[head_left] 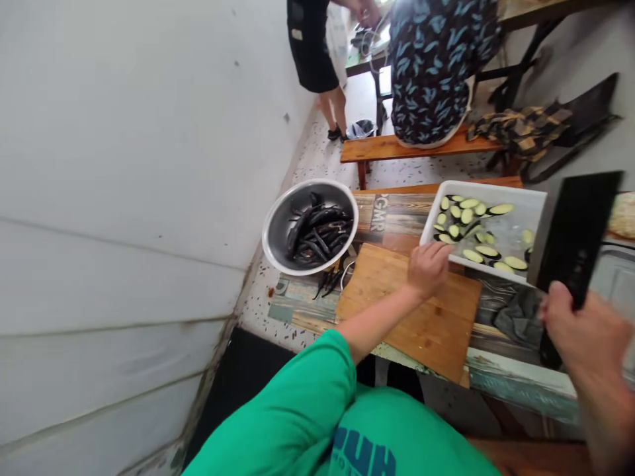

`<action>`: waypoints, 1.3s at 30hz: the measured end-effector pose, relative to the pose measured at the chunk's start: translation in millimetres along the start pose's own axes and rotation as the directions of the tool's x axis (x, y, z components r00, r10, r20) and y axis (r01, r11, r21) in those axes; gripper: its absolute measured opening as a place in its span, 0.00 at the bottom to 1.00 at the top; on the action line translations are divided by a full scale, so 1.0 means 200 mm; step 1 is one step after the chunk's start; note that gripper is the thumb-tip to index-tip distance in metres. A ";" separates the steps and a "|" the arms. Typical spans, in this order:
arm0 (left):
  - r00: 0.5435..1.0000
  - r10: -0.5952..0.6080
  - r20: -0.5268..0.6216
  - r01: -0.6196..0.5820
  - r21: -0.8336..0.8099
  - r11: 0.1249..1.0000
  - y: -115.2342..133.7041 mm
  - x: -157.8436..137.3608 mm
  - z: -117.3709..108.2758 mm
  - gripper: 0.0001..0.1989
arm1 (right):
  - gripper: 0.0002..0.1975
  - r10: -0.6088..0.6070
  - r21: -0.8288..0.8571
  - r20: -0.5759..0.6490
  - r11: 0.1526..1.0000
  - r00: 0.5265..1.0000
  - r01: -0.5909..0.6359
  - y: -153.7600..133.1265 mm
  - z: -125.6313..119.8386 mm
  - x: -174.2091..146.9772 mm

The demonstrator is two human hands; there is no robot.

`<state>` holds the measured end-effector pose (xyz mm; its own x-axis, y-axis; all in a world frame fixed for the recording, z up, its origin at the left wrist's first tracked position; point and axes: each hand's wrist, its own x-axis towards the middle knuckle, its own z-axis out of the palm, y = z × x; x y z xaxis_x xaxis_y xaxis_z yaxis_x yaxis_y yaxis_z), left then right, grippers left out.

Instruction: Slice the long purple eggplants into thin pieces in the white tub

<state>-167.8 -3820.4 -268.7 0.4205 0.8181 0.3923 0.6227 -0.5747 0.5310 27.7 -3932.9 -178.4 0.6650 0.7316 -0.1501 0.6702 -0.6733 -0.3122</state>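
My right hand [585, 324] is closed round the handle of a cleaver [575, 231], its broad dark blade raised on the right beside the tray. At the near left corner of a white tray [510, 187] is my left hand [429, 270], fingers curled over the rim. Slanted eggplant slices [489, 252] with pale flesh and dark skin lie scattered in the tray. Below my left hand a wooden cutting board [397, 311] rests on the table with a few small crumbs on it. A metal basin [270, 241] to the left holds several whole dark eggplants [322, 231].
Dark stems [330, 281] lie beside the basin. A grey cloth [518, 314] sits between board and cleaver. Past the table stands an orange-brown bench [377, 151] with a seated person [436, 73]; another person [312, 46] stands nearby. A white wall [149, 165] borders the left.
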 end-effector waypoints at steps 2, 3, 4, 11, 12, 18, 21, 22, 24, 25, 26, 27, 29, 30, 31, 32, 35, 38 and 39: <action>0.998 -0.037 -0.052 0.039 0.046 0.998 -0.17 -0.30 -0.21 0.17 | 0.19 0.004 0.121 0.061 0.993 0.998 -0.012 0.10 0.06 -0.13; 0.991 -0.086 -0.099 0.095 0.092 0.991 -0.28 -0.46 -0.32 0.17 | 0.20 0.019 0.169 0.093 0.985 0.995 -0.035 0.15 0.10 -0.20; 0.977 -0.154 -0.147 0.175 0.142 0.974 -0.39 -0.59 -0.41 0.17 | 0.21 0.035 0.204 0.135 0.977 0.990 -0.062 0.18 0.14 -0.28; 0.879 -0.469 -0.079 0.455 0.432 0.779 -0.89 -0.90 -0.63 0.12 | 0.27 -0.103 0.385 0.491 0.917 0.865 -0.109 0.20 0.47 -0.66; 0.868 -0.494 -0.055 0.462 0.457 0.760 -0.91 -0.89 -0.62 0.11 | 0.27 -0.129 0.399 0.506 0.911 0.853 -0.100 0.19 0.50 -0.68; 0.904 -0.379 -0.197 0.427 0.390 0.816 -0.86 -0.87 -0.68 0.11 | 0.28 -0.206 0.366 0.538 0.931 0.817 -0.006 0.17 0.57 -0.72; 0.965 -0.188 -0.182 0.231 0.256 0.939 -0.72 -0.90 -0.64 0.11 | 0.28 -0.259 0.320 0.466 0.941 0.846 0.112 0.16 0.55 -0.72; 0.983 -0.124 -0.132 0.148 0.193 0.970 -0.66 -0.91 -0.60 0.11 | 0.28 -0.294 0.288 0.424 0.940 0.857 0.181 0.15 0.54 -0.73; 1.000 -0.025 -0.013 0.026 0.060 0.998 -0.53 -0.91 -0.49 0.11 | 0.26 -0.381 0.178 0.354 0.924 0.854 0.339 0.14 0.50 -0.74; 0.999 0.006 0.041 -0.006 0.005 1.000 -0.47 -0.91 -0.42 0.12 | 0.25 -0.423 0.111 0.344 0.905 0.838 0.411 0.13 0.49 -0.74; 0.996 0.023 0.090 -0.020 -0.034 0.999 -0.41 -0.91 -0.36 0.12 | 0.23 -0.454 0.043 0.349 0.882 0.820 0.470 0.12 0.47 -0.74; 0.991 0.032 0.130 -0.025 -0.059 0.998 -0.37 -0.91 -0.31 0.12 | 0.21 -0.476 -0.017 0.364 0.856 0.800 0.517 0.11 0.45 -0.75; 0.986 0.029 0.167 -0.016 -0.078 0.997 -0.32 -0.91 -0.23 0.13 | 0.17 -0.503 -0.111 0.404 0.802 0.764 0.587 0.10 0.41 -0.75; 0.986 0.023 0.166 -0.009 -0.081 0.997 -0.32 -0.91 -0.20 0.13 | 0.16 -0.513 -0.143 0.426 0.775 0.745 0.615 0.09 0.39 -0.75; 0.988 0.017 0.156 -0.004 -0.086 0.996 -0.31 -0.91 -0.19 0.13 | 0.15 -0.522 -0.166 0.446 0.750 0.727 0.640 0.10 0.38 -0.75; 0.989 0.015 0.144 -0.001 -0.096 0.995 -0.32 -0.91 -0.19 0.13 | 0.15 -0.532 -0.179 0.462 0.728 0.710 0.662 0.10 0.36 -0.76; 0.990 0.016 0.138 0.004 -0.144 0.990 -0.34 -0.92 -0.20 0.13 | 0.13 -0.568 -0.187 0.481 0.678 0.668 0.711 0.12 0.34 -0.77; 0.985 0.008 0.170 0.022 -0.177 0.984 -0.34 -0.94 -0.20 0.12 | 0.11 -0.590 -0.190 0.484 0.650 0.647 0.735 0.15 0.32 -0.78; 0.985 0.006 0.172 0.025 -0.178 0.984 -0.34 -0.94 -0.20 0.12 | 0.10 -0.591 -0.194 0.484 0.646 0.645 0.738 0.15 0.32 -0.78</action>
<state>-315.6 -3935.7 -349.8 0.5316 0.8061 0.2600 0.5056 -0.5483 0.6662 -77.6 -4060.8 -224.3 -0.1270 0.9217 -0.3665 0.9878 0.0841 -0.1310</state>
